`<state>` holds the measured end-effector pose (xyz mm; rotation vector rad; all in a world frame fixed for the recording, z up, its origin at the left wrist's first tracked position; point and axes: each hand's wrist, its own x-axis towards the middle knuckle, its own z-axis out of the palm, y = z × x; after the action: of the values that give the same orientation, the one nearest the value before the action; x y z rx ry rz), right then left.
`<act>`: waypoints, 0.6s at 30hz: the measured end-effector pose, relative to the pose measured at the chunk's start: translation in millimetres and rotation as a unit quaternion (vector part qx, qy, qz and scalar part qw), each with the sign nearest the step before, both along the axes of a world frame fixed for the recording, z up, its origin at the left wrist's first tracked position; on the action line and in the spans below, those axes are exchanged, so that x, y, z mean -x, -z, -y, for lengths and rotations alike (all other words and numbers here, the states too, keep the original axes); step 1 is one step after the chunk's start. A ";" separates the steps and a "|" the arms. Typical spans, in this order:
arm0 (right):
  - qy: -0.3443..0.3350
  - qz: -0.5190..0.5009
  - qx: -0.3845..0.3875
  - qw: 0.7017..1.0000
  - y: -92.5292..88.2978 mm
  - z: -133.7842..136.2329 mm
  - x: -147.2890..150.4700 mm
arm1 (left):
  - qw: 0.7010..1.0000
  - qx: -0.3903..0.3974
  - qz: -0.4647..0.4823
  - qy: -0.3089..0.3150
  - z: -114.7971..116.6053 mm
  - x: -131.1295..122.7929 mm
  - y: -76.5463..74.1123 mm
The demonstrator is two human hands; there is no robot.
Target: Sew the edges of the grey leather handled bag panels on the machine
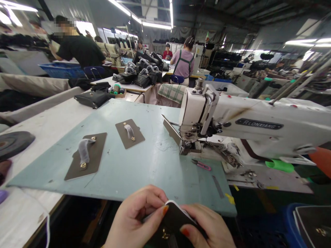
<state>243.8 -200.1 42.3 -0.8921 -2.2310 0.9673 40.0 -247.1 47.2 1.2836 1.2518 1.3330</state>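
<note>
Between my two hands, at the bottom of the head view, is a dark brown bag panel (176, 218) with a pale edge and a gold metal fitting. My left hand (141, 217) pinches its upper left corner between thumb and fingers. Along the right edge, my right hand (207, 225) grips the same panel, thumb on top. The panel's lower part runs out of view. Two similar panels lie on the blue-green table: a larger one (97, 155) and a smaller one (137, 137), each with a plastic-wrapped handle on gold fittings.
A white sewing machine (232, 117) stands at the right, with a panel (170, 129) leaning beside its needle area. Pink thread snips (201, 164) lie in front of it. A blue bin (291, 224) sits lower right. Black bags (144, 74) and several people are farther back.
</note>
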 end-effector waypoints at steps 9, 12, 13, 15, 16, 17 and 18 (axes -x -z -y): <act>0.051 -0.100 -0.037 0.993 20.9 -5.0 32.7 | 0.996 0.041 -0.076 -0.004 -7.2 0.2 -6.1; 0.045 -0.094 -0.029 0.994 18.5 -6.9 30.9 | 0.990 0.001 -0.123 0.066 -14.5 2.0 -9.6; 0.043 -0.089 -0.025 0.995 16.3 -7.4 31.0 | 0.988 -0.007 -0.134 0.072 -16.0 1.7 -10.1; 0.045 -0.078 -0.016 0.996 11.7 -7.9 32.0 | 0.986 -0.028 -0.154 0.061 -16.6 0.2 -9.7; 0.047 -0.073 -0.014 0.996 9.9 -8.0 32.6 | 0.984 -0.040 -0.163 0.055 -15.9 -0.5 -8.9; 0.048 -0.069 -0.016 0.996 8.8 -8.2 33.0 | 0.983 -0.050 -0.170 0.050 -14.7 -0.9 -7.9; 0.049 -0.066 -0.022 0.996 8.5 -8.6 33.0 | 0.982 -0.060 -0.172 0.046 -13.4 -0.9 -6.8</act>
<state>210.8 -191.5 33.7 -0.8834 -2.0696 0.9007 40.8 -233.7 54.1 1.6912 1.3388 1.1678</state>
